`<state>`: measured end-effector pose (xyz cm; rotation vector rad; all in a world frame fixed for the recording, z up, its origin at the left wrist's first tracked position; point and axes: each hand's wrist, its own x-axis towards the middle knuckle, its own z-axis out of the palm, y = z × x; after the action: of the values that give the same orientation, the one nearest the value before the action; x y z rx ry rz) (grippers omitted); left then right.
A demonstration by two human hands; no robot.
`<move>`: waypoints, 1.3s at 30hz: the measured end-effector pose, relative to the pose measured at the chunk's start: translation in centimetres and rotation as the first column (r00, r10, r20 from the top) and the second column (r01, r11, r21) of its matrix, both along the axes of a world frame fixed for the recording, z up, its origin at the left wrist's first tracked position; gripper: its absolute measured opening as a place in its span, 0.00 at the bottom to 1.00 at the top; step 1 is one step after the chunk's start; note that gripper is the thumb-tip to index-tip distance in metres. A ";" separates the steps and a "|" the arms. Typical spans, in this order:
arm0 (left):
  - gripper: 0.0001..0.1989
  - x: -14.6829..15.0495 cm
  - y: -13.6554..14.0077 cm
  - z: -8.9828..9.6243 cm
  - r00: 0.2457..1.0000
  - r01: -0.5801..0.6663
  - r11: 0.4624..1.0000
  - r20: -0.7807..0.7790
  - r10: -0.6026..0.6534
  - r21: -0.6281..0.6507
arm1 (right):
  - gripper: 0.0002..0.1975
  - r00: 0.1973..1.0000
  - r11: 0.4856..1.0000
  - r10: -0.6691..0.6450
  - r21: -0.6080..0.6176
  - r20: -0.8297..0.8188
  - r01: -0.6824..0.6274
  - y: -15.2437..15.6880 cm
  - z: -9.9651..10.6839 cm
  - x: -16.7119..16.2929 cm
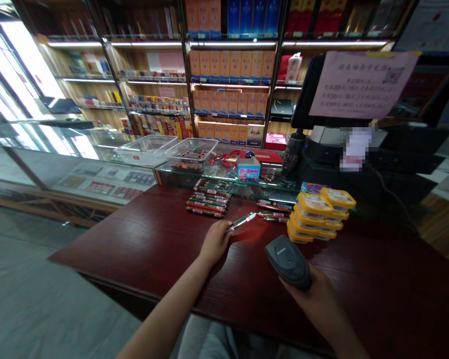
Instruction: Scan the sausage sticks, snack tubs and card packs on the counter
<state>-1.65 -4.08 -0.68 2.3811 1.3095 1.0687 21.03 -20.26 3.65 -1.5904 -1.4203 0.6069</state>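
My left hand (216,243) pinches one end of a slim wrapped snack stick (242,221), holding it low over the dark red counter, tilted up to the right. In my right hand (318,286) is a black barcode scanner (289,262), its head pointing toward the stick. A reddish glow falls on the wood between them. Beyond my left hand lies a pile of similar wrapped sticks (208,199). A smaller group of sticks (275,213) lies to the right of it, beside stacked yellow-lidded plastic tubs (316,212).
The wooden counter (142,249) meets a glass display case (101,182) at the back left. Clear plastic bins (145,148), a small blue-and-pink box (248,169) and a black bottle (292,157) stand along the glass ledge. A monitor bearing a pink notice (362,85) rises at the right.
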 end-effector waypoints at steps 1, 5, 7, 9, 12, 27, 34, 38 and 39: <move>0.10 0.0 0.0 0.1 1.000 -0.005 1.000 -0.004 0.005 -0.009 | 0.14 1.000 1.000 0.002 -0.001 -0.001 -0.002 0.0 0.1 0.0; 0.10 0.2 -0.2 0.5 1.000 -0.016 0.999 -0.018 0.015 -0.039 | 0.14 1.000 1.000 0.030 0.002 0.007 -0.030 0.0 0.1 0.1; 0.10 0.2 -0.3 0.7 1.000 -0.015 0.999 -0.022 0.014 -0.038 | 0.14 0.996 1.000 0.027 0.005 0.079 -0.028 -0.1 0.1 0.5; 0.10 0.2 -0.4 0.9 1.000 -0.012 1.000 -0.027 0.011 -0.028 | 0.14 0.975 1.000 -0.004 -0.009 0.224 0.006 -0.1 -0.1 1.2; 0.11 0.3 -0.5 1.1 0.999 -0.012 1.000 -0.032 0.011 -0.014 | 0.12 0.884 0.997 -0.062 -0.015 0.464 0.078 0.0 -0.8 2.5; 0.10 2.5 2.2 1.3 0.989 -0.032 0.999 -0.145 0.034 0.018 | 0.15 0.714 0.968 -0.156 0.250 0.682 -0.028 1.5 -6.3 5.0; 0.10 9.3 6.7 2.5 0.945 -0.194 0.981 -0.268 0.189 0.005 | 0.15 0.715 0.971 -0.157 0.239 0.681 -0.015 1.7 -6.8 5.2; 0.11 11.9 9.1 2.3 0.924 -0.278 0.957 -0.294 0.243 -0.085 | 0.16 0.724 0.975 -0.154 0.223 0.672 0.000 1.9 -6.9 5.4; 0.11 12.3 9.6 2.1 0.934 -0.272 0.956 -0.268 0.235 -0.110 | 0.16 0.724 0.975 -0.158 0.224 0.671 0.005 1.9 -7.0 5.4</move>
<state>10.68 5.54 1.38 2.3414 1.7595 0.7116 26.42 -18.32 -3.31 -1.7772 -1.8539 -0.2414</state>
